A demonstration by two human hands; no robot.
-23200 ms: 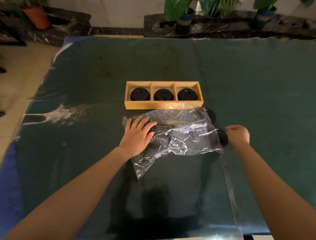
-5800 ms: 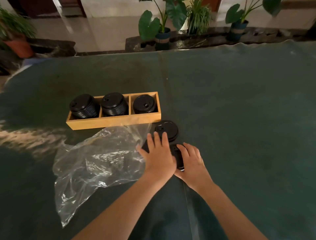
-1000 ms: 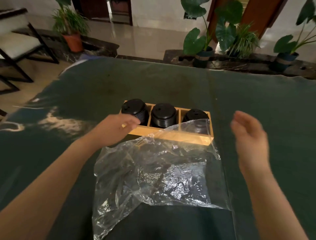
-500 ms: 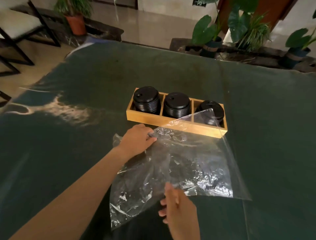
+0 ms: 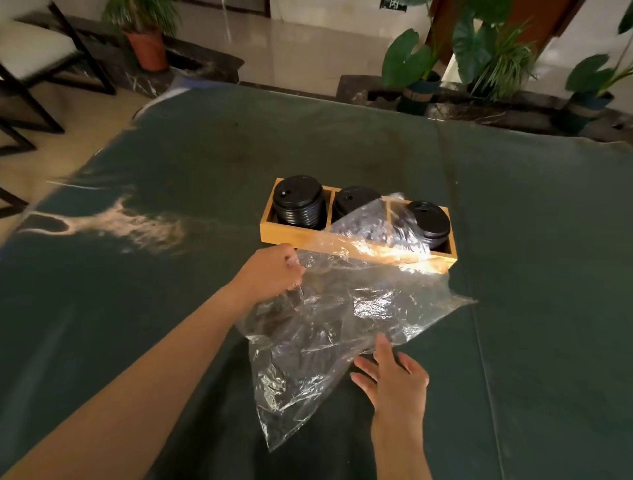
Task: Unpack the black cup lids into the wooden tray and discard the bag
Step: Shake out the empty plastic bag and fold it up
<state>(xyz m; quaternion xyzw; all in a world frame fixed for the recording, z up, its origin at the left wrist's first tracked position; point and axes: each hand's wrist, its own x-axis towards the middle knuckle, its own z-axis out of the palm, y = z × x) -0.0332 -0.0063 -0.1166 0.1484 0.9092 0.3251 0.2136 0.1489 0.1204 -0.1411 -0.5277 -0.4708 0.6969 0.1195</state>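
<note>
A dark green cloth (image 5: 342, 144) covers the table. Beyond it lies a glossy pale tiled floor (image 5: 301, 51). A terracotta potted plant (image 5: 145, 41) and a dark-framed chair (image 5: 37, 58) stand far left; leafy plants (image 5: 479, 51) line a dark marble ledge (image 5: 479, 109) far right.

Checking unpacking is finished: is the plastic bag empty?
Looks empty: the plastic bag lies limp and see-through, no lids visible inside.

No legible text, label, brand, number or sign appears in this view. A small dark wall plaque (image 5: 393, 4) at the top edge carries pale marks; these are too small and cropped to read.
</note>
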